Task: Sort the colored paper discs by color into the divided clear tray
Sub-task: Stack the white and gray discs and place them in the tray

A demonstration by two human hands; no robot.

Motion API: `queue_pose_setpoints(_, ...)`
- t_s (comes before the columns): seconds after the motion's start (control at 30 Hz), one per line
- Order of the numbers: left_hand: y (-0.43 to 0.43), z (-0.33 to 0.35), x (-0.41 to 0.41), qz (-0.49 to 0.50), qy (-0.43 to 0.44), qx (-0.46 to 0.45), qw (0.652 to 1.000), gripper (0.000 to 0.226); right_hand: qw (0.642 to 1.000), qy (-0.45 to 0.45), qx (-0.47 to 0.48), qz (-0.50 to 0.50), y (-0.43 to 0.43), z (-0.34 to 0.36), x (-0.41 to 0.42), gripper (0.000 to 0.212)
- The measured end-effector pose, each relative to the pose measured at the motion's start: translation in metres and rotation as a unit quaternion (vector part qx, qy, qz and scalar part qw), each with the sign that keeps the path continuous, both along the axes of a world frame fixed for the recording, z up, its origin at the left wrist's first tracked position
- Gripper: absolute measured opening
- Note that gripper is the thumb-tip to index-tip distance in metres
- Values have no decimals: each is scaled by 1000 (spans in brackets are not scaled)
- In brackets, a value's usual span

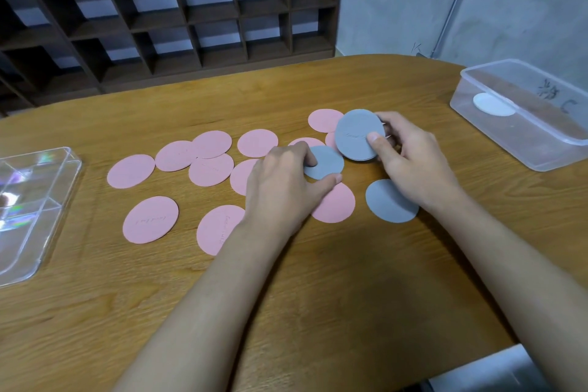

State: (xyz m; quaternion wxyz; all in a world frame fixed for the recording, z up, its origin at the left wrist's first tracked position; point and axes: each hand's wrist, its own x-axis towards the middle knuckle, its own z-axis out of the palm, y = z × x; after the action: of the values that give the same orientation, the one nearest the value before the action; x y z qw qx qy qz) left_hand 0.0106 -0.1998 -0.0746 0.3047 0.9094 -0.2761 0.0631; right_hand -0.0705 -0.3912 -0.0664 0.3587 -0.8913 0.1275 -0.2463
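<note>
Several pink discs [150,224] lie spread over the wooden table [318,296]. My right hand [410,159] holds a small stack of grey discs [358,134] lifted off the table, thumb on its face. My left hand [283,188] pinches another grey disc [326,164] between thumb and index finger; this disc lies over pink ones. A third grey disc [386,202] rests flat on the table under my right wrist. The divided clear tray [38,219] sits at the far left edge, with no discs visible in it.
A clear plastic box [525,137] with a white disc [491,104] inside stands at the right rear of the table. A dark cubby shelf [191,16] lines the wall behind. The table's front edge curves in at the lower right.
</note>
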Motion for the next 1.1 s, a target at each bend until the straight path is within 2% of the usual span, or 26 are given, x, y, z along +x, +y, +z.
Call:
queue_pose_setpoints(0.5, 5, 3, 3, 10, -101, -8, 995, 37, 1000, 1, -5, -5, 1, 1, 1, 28)
queue_pose_setpoints(0.63, 11, 3, 9, 17, -124, -73, 989, 28, 1000, -1, 2, -1, 1, 2, 0, 28)
queue_pose_setpoints(0.73, 13, 2, 11, 9, -82, -163, 983, 22, 1000, -15, 17, 6, 1, 0, 1, 30)
queue_pose_setpoints(0.8, 13, 3, 11, -5, -42, -192, 980, 20, 999, -23, 45, 17, 0, -2, 2, 40)
queue_pose_setpoints(0.9, 12, 3, 9, -30, 10, -210, 977, 21, 996, -35, 71, 51, 1, -3, 2, 51)
queue_pose_setpoints(1.03, 9, 2, 4, -51, 49, -214, 974, 13, 996, -18, 50, 68, 4, -1, 0, 50)
queue_pose_setpoints(1.1, 8, 2, 2, -58, 47, -208, 975, 20, 996, -12, 51, 78, 5, -1, 0, 50)
